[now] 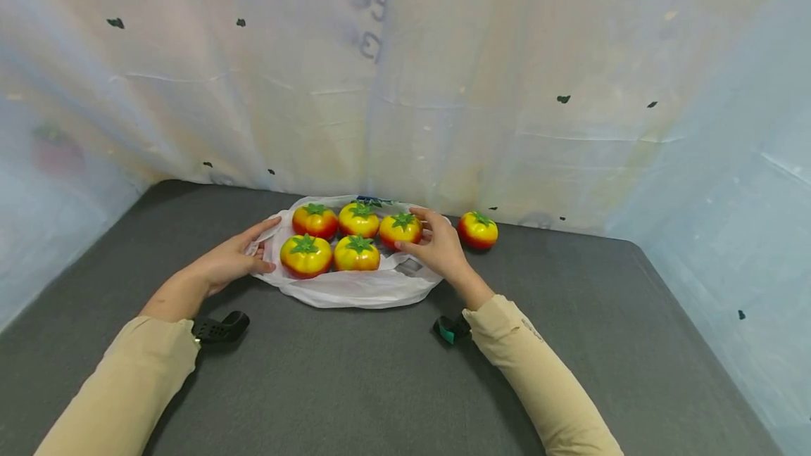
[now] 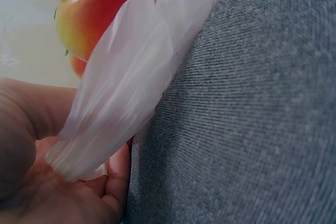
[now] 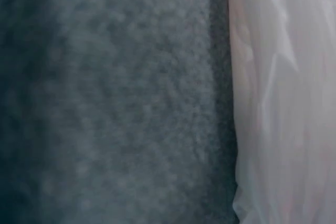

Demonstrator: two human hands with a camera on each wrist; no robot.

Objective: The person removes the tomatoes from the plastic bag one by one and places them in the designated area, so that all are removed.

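Observation:
A white plastic bag [image 1: 355, 295] lies spread on the grey surface with several red-and-yellow tomatoes in it, green leaves on top. My left hand [image 1: 231, 259] is at the bag's left end. In the left wrist view, gathered bag film [image 2: 121, 77] lies between the thumb and curled fingers of that hand [image 2: 58, 198]. With thumb and fingers my right hand [image 1: 440, 245] grips the rightmost tomato in the bag [image 1: 399, 229]. The right wrist view shows bag film [image 3: 289, 103] but no hand. Another tomato [image 1: 478, 231] rests outside the bag, just right of my right hand.
Pale plastic sheeting [image 1: 443, 76] hangs as a wall right behind the grey surface [image 1: 355, 385], with more sheeting at both sides. A dark wrist device [image 1: 222, 328] sticks out from the left wrist and another [image 1: 451, 329] from the right.

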